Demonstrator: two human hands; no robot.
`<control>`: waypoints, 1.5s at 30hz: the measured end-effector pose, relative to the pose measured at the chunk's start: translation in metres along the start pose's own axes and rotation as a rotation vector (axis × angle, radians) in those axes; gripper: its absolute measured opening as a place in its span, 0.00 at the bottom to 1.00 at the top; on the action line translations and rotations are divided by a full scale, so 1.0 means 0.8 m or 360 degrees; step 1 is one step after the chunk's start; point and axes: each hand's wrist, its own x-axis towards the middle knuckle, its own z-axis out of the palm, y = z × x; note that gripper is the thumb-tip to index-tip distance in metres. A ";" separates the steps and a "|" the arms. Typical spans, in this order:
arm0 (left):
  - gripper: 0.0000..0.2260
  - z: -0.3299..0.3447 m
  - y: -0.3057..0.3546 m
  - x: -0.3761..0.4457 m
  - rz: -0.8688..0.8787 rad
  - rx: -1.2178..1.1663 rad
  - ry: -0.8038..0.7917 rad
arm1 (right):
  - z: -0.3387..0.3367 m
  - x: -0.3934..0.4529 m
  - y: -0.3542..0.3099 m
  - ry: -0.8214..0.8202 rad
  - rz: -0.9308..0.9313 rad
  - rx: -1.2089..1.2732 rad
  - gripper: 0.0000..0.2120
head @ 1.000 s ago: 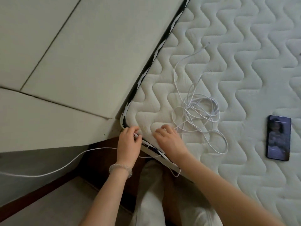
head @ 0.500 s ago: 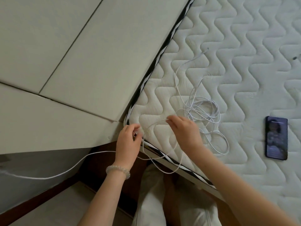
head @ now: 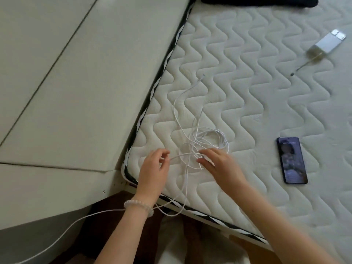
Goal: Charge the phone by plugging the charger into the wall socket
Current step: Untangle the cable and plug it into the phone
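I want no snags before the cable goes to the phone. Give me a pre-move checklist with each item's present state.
1. Cable held: ok. The left hand pinches a strand of the white cable.
2. Cable untangled: not ok. It lies in a loose knot of loops under the right hand.
3. Free connector end visible: ok, it lies bare on the mattress.
4. Phone reachable and unplugged: ok, screen lit, nothing in its port.
5. Far end plugged into the wall: cannot tell; the cable runs out of view at lower left.
6. Second charger brick: apart, not involved.
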 end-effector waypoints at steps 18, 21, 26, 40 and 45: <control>0.11 0.105 0.038 0.158 -0.0780 -0.0165 -0.0099 | -0.028 0.005 0.090 0.0019 0.0269 -0.0021 0.24; 0.05 0.118 0.034 0.171 -0.0798 -0.0236 -0.0091 | -0.032 0.008 0.094 0.0037 0.0269 -0.0011 0.22; 0.09 0.121 0.061 0.152 -0.0485 -0.0230 -0.0026 | -0.041 0.018 0.090 0.0258 0.0344 0.0114 0.13; 0.03 0.116 0.096 0.034 0.0907 0.0533 0.0061 | -0.094 0.068 0.017 0.0406 0.1137 0.1735 0.25; 0.03 0.117 0.088 0.007 0.1134 0.0689 -0.0167 | -0.108 0.038 0.040 0.0669 0.1241 0.1794 0.18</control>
